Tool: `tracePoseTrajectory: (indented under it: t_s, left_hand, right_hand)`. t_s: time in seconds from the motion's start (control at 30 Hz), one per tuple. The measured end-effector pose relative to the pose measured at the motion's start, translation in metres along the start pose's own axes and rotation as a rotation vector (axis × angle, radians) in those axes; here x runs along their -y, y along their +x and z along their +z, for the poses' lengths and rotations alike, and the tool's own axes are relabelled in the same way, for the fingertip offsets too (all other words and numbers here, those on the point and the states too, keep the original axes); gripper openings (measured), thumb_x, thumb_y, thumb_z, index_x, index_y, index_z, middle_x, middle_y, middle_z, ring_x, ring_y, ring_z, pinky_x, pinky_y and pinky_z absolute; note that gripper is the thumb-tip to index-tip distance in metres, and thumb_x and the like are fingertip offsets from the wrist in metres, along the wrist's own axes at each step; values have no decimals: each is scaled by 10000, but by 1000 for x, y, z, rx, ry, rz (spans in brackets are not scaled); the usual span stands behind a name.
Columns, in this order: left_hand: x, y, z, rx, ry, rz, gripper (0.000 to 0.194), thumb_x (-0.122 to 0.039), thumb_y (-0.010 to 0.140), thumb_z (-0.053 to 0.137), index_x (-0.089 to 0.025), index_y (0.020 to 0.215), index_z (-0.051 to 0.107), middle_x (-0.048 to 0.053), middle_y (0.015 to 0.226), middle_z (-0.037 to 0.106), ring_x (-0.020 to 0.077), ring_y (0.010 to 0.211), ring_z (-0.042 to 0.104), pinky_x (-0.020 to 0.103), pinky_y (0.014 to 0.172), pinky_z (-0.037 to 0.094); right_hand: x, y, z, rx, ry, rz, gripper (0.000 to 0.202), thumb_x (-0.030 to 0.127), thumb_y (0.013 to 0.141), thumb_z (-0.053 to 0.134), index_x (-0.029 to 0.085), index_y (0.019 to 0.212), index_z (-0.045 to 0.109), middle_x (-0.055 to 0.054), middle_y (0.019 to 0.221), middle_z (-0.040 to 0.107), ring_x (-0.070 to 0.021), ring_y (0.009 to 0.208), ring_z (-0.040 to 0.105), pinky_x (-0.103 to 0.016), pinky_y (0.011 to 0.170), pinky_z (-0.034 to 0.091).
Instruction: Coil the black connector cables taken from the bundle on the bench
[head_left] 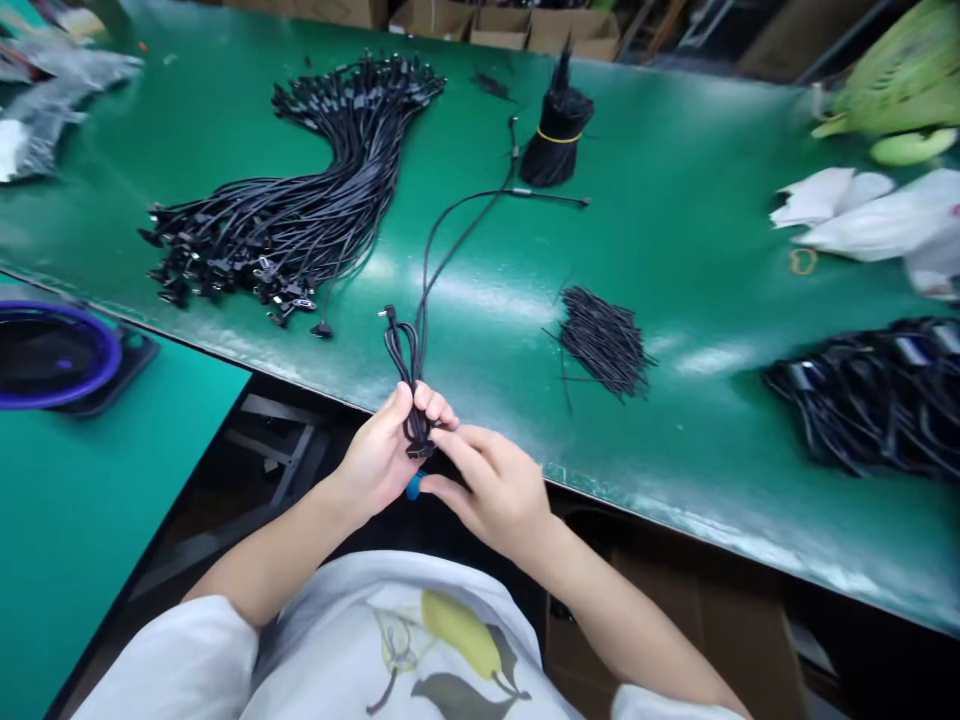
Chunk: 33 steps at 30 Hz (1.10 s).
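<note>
A black cable (409, 350) is folded into a small looped bundle in front of my body. My left hand (382, 450) is closed round this bundle, with loops and a small angled plug sticking out above the fingers and a flat connector below them. My right hand (491, 490) is bent in against the bundle, index fingertip by the left fingers and thumb lower down. What its fingertips grip is hidden. A small blue piece (414, 486) shows at the right thumb tip. Two loose cable lengths (465, 225) run from the bundle up the table.
Many black cables (352, 170) lie in a big pile at left on the green table (675, 140). Thin black ties (604, 340) lie right of my hands; a banded bundle (556, 130) stands behind. More cables (877, 395) and white bags (885, 215) are at right. A purple-rimmed round dish (112, 360) is at left.
</note>
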<state>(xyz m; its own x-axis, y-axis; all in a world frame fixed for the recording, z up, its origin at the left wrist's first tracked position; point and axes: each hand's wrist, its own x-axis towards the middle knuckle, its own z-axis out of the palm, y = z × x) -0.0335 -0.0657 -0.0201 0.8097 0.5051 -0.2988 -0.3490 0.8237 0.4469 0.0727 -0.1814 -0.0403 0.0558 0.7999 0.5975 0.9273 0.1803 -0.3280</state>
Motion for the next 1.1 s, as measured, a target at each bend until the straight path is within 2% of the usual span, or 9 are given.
tracePoseTrajectory:
  t_s: [0.2, 0.3, 0.53, 0.67, 0.77, 0.87, 0.97, 1.03, 1.1]
  left_hand:
    - [10, 3, -1, -28, 31, -55, 328, -392, 970, 468, -152, 778, 582, 21, 772, 523, 137, 780, 565, 255, 790, 500]
    - [9, 3, -2, -31, 46, -34, 338, -404, 972, 460, -148, 795, 593, 25, 784, 540, 134, 783, 574, 242, 775, 499]
    - [15, -1, 3, -75, 130, -1, 311, -438, 925, 554, -149, 819, 598, 20, 782, 557, 164, 891, 612, 291, 894, 492]
    - [12, -4, 7, -61, 242, 40, 293, -436, 877, 633, -163, 798, 562, -22, 694, 478, 121, 748, 569, 246, 774, 503]
    - [4, -7, 4, -13, 491, 2, 347, -472, 857, 640, -171, 738, 514, -47, 620, 407, 90, 579, 459, 203, 578, 447]
    - [-4, -12, -6, 118, 887, -156, 410, -550, 868, 565, -182, 703, 488, -58, 559, 365, 91, 487, 367, 212, 456, 362]
    - [-5, -14, -15, 228, 1281, -312, 426, -568, 922, 412, -196, 725, 476, -63, 547, 359, 102, 464, 349, 235, 465, 340]
    - [-2, -14, -18, 286, 1535, -348, 408, -541, 946, 345, -200, 771, 486, -56, 563, 402, 114, 481, 388, 245, 504, 342]
    - [2, -12, -18, 334, 1728, -302, 377, -517, 955, 320, -208, 838, 501, -46, 599, 454, 130, 524, 428, 254, 539, 345]
  right_hand:
    - [3, 2, 22, -116, -32, -39, 152, 193, 946, 553, 186, 1061, 651, -43, 848, 684, -134, 712, 606, -261, 639, 458]
    - [3, 6, 20, -178, 48, 11, 135, 218, 958, 547, 152, 1033, 637, -47, 811, 667, -130, 719, 602, -252, 644, 454]
    - [2, 4, 22, -126, -8, -34, 148, 231, 965, 535, 123, 1003, 628, -46, 749, 664, -140, 705, 601, -273, 617, 423]
    - [4, 6, 3, -131, -13, -78, 136, 181, 955, 518, 140, 999, 640, -27, 730, 652, -126, 686, 587, -275, 615, 426]
    - [-2, 14, -27, -200, -84, -294, 152, 224, 942, 533, 224, 1025, 661, -8, 888, 686, -126, 855, 601, -285, 766, 471]
    - [-15, 18, -46, -4, -352, -405, 274, 196, 962, 432, 245, 1150, 625, -16, 1199, 638, -159, 1146, 532, -363, 987, 421]
    - [-29, 9, -43, 254, -405, -390, 236, 157, 967, 371, 153, 994, 605, -51, 924, 641, -161, 839, 581, -341, 775, 474]
    - [-34, -4, -37, 310, -361, -372, 224, 200, 982, 373, 158, 863, 558, -14, 736, 549, -145, 627, 498, -304, 555, 397]
    - [-35, -16, -33, 313, -347, -315, 209, 211, 982, 381, 161, 846, 532, -3, 710, 499, -142, 585, 453, -292, 483, 303]
